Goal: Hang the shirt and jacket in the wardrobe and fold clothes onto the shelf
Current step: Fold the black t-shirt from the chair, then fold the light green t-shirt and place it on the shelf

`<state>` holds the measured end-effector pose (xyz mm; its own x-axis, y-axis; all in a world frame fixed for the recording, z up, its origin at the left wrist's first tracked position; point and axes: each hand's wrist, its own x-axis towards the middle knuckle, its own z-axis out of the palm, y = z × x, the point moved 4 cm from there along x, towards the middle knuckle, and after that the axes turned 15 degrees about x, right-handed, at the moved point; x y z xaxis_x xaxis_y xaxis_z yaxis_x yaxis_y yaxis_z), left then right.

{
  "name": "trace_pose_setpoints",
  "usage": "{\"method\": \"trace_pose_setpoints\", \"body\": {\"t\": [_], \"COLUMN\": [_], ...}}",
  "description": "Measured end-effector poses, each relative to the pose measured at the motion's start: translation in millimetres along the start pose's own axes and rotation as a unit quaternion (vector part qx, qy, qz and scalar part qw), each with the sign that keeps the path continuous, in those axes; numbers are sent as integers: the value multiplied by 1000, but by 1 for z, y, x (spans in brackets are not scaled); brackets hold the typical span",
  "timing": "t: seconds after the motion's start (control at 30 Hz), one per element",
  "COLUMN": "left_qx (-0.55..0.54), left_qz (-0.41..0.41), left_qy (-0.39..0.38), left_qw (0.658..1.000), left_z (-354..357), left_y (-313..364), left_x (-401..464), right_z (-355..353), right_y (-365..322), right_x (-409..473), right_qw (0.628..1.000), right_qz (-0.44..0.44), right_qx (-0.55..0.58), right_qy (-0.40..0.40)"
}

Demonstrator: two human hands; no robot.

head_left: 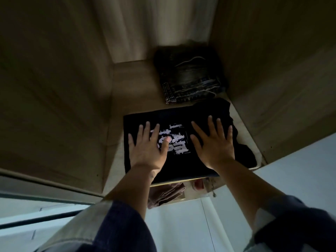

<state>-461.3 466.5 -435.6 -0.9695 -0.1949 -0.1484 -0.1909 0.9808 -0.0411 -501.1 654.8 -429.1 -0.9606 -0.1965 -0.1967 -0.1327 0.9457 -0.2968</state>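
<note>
Head view: I see both of my hands lying flat on a folded black T-shirt point(174, 140) with a white print, which sits at the front of the wardrobe shelf point(134, 82), in the centre of the frame. My left hand point(147, 144) rests on its left half, fingers straight and spread, pinching nothing; my right hand point(214, 142) presses the right half the same way, fingers splayed. Towards the upper right, just behind the T-shirt, lies a folded pair of dark jeans point(189, 75). The T-shirt's right edge is bunched and loose near the side wall. I judge the cloth light, soft and limp, so it will slump if lifted by one corner; I would slide both palms under the folded edges, or smooth the loose sleeve flat from above. Below the shelf, at lower centre, brown cloth point(167, 195) shows
</note>
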Motion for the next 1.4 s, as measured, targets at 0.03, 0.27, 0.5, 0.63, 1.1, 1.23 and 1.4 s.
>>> {"method": "trace_pose_setpoints", "body": {"t": [0.03, 0.27, 0.5, 0.63, 1.1, 1.23, 1.4], "left_qx": [10, 22, 58, 42, -40, -31, -34], "left_qz": [4, 10, 24, 4, -200, -279, -368], "left_qy": [10, 20, 17, 7, 57, 51, 51], "left_qw": [1000, 1000, 998, 999, 977, 958, 928], "left_z": [4, 4, -53, -96, -160, -159, -163], "left_y": [-2, -4, -13, -20, -72, -106, -149], "left_x": [-2, -3, -43, -85, -386, -476, -594], "right_z": [4, 6, -37, -66, -105, -100, -85], "right_y": [2, 0, -28, -58, -159, -204, -266], "right_x": [-1, -1, -40, -78, -320, -389, -479], "right_qw": [1000, 999, 998, 996, 963, 942, 910], "right_qz": [0, 1, -51, -80, -266, -331, -409], "right_qx": [-9, -35, -38, -26, 1, -5, -25], "right_qy": [-4, -3, 8, 10, -39, -60, -73]}}
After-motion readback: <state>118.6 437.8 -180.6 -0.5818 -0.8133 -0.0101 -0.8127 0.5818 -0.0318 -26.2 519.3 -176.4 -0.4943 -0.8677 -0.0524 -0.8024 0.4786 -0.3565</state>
